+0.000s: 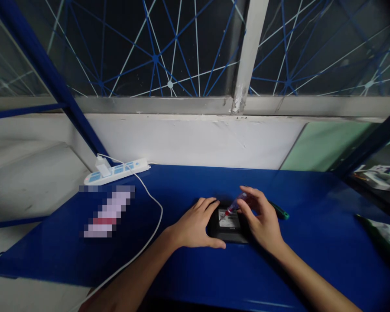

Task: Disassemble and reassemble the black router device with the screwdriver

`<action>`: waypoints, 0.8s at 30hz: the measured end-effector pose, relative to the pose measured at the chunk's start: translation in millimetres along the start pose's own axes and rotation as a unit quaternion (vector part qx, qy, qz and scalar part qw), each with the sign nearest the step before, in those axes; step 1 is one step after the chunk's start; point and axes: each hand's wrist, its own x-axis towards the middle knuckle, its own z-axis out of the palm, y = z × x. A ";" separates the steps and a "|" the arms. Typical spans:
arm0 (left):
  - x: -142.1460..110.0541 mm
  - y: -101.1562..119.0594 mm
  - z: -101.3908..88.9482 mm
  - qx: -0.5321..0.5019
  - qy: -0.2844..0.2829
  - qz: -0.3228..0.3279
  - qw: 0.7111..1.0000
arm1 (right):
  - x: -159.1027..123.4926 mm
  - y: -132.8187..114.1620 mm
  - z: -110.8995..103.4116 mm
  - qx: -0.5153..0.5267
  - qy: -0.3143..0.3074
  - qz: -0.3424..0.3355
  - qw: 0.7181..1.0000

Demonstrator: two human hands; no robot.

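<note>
A flat black box-shaped device (235,235) with a white printed label lies on the blue table. My left hand (195,223) grips its left side, the fingers at the far edge and the thumb along the near edge. In my right hand (261,216), a screwdriver (237,203) with a clear purplish handle and a red collar is pinched between thumb and fingers. It is tilted, with its shaft pointing down and left over the label. Whether the tip touches the device is too small to tell. A green-and-black handled tool (281,211) lies just behind my right hand, partly hidden by it.
A white power strip (126,170) with a plugged-in charger (103,166) stands at the table's back left. Its white cable (160,212) loops across the blue table (188,277) toward my left arm. A blurred-out phone-like object lies at left. A dark-and-silver packet (381,234) lies at right.
</note>
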 end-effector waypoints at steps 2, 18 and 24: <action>0.1 0.8 -0.4 0.004 -0.001 -0.001 1.000 | 0.5 -0.7 -1.0 0.001 -0.012 -0.009 1.000; 0.0 -1.0 1.0 -0.008 0.012 0.011 1.000 | 0.1 -0.2 -0.3 -0.061 -0.007 -0.027 0.998; 0.2 -0.7 0.5 -0.003 0.008 0.008 1.000 | -0.8 -1.2 -0.9 -0.036 -0.030 0.004 0.999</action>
